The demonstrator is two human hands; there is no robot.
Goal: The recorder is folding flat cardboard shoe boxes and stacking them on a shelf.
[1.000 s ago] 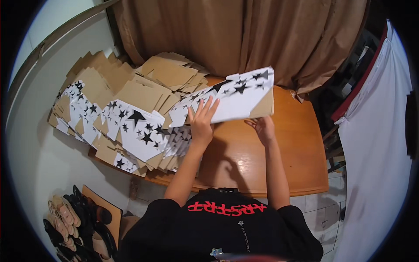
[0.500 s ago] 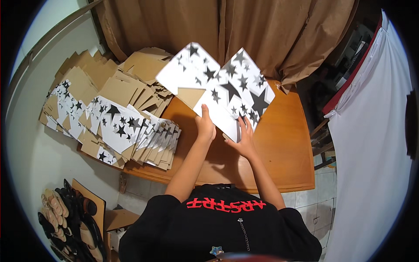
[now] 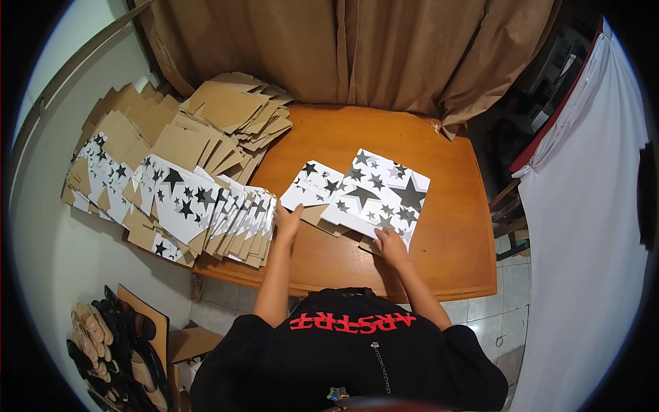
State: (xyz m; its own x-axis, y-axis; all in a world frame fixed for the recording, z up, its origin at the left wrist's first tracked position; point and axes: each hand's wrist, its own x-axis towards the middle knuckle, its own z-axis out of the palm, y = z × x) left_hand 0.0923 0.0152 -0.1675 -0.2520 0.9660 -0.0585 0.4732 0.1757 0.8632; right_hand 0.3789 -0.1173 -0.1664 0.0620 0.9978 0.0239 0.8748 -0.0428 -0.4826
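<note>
A folded flat cardboard box [image 3: 374, 196], white with black and grey stars and bare brown flaps, lies at or just above the tabletop in front of me. My left hand [image 3: 287, 223] is at the near left corner of its smaller panel, thumb on the edge and fingers partly hidden. My right hand [image 3: 391, 246] grips the near edge of the larger panel with bent fingers. Just left of my left hand leans a row of similar star-printed cardboard pieces [image 3: 185, 199], overlapping one another.
Brown cardboard pieces [image 3: 226, 106] are heaped at the table's far left. The wooden table [image 3: 453, 261] runs to a brown curtain [image 3: 398, 55] behind. A white cloth [image 3: 583, 240] hangs at right. Shoes [image 3: 123, 343] stand on a rack at lower left.
The star-printed box has come down from a raised, tilted position to lie nearly flat low over the table. My left hand has shifted left along it; my right hand has moved down with it.
</note>
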